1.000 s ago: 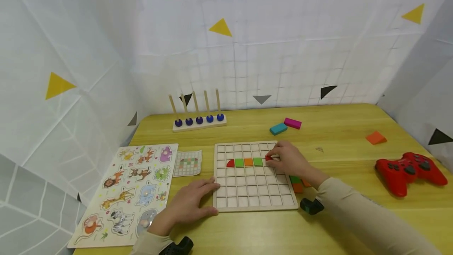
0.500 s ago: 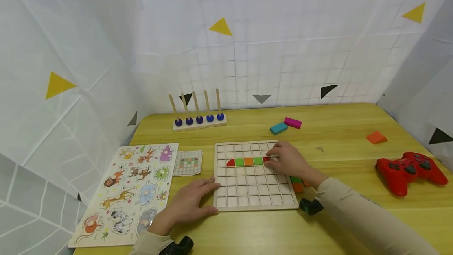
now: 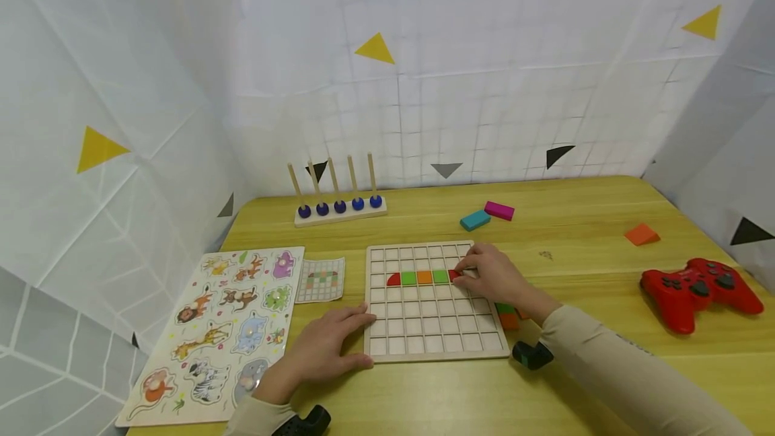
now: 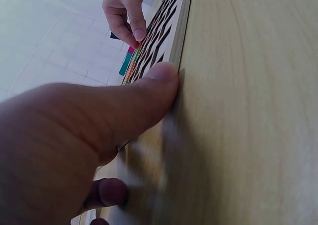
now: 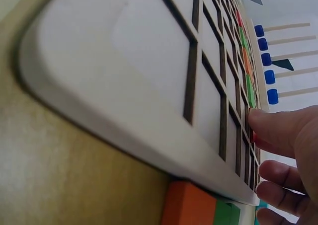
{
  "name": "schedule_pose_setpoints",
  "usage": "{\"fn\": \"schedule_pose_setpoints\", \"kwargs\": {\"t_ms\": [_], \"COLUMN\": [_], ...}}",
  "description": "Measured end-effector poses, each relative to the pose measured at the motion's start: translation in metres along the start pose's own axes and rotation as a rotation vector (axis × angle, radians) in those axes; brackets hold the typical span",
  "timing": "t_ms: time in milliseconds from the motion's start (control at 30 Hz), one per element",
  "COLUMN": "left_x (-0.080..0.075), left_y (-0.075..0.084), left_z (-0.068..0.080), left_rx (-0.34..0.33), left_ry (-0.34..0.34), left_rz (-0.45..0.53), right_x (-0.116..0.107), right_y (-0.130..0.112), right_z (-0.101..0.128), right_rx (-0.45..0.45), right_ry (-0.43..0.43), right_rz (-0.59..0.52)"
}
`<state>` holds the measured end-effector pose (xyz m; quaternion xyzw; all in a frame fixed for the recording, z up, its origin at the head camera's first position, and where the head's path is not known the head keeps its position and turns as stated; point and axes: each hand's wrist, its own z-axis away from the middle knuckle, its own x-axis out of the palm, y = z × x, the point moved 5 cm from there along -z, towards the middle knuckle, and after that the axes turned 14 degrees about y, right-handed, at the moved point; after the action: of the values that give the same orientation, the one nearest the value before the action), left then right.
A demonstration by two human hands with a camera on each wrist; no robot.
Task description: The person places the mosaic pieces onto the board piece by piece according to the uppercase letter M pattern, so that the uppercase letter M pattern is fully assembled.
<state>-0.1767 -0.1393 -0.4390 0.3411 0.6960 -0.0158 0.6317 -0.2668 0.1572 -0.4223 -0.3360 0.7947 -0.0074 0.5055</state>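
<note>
A wooden grid board [image 3: 440, 325] lies flat at the middle of the table. Along one of its rows sit a red block with a curved corner [image 3: 395, 279], a green block [image 3: 409, 278], an orange block [image 3: 425, 277] and another green block [image 3: 440, 277]. Thumb and fingertips of my right hand [image 3: 493, 278] pinch a second red block [image 3: 453, 276] at the right end of this row, mostly covered by the fingers. With fingers extended, my left hand [image 3: 329, 345] rests at the board's left edge, its thumb [image 4: 161, 73] against the near corner.
Left of the board lie a small pattern card [image 3: 311, 291] and an animal peg puzzle [image 3: 233, 318]. Behind stands a bead rack [image 3: 342, 216]. Teal [image 3: 475, 221] and magenta [image 3: 499, 210] blocks lie farther back. Orange blocks [image 5: 186, 205] sit under the right wrist; a red game controller [image 3: 699, 291] is far right.
The red block in my right hand has shifted slightly left and down, against the green block in the row. My left hand has stayed where it was.
</note>
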Motion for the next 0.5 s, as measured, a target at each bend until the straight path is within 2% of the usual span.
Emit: {"fn": "schedule_pose_setpoints", "kwargs": {"t_ms": [133, 267, 500], "left_x": [0.001, 0.002, 0.003], "left_y": [0.001, 0.000, -0.003], "left_z": [0.000, 0.000, 0.000], "left_rx": [0.005, 0.005, 0.008], "left_ry": [0.001, -0.002, 0.001], "left_rz": [0.005, 0.008, -0.007], "right_x": [-0.009, -0.030, -0.058], "right_y": [0.006, 0.022, 0.059], "right_z": [0.000, 0.002, 0.024], "right_rx": [0.063, 0.164, 0.205], "right_ry": [-0.012, -0.022, -0.028], "right_rz": [0.011, -0.015, -0.010]}}
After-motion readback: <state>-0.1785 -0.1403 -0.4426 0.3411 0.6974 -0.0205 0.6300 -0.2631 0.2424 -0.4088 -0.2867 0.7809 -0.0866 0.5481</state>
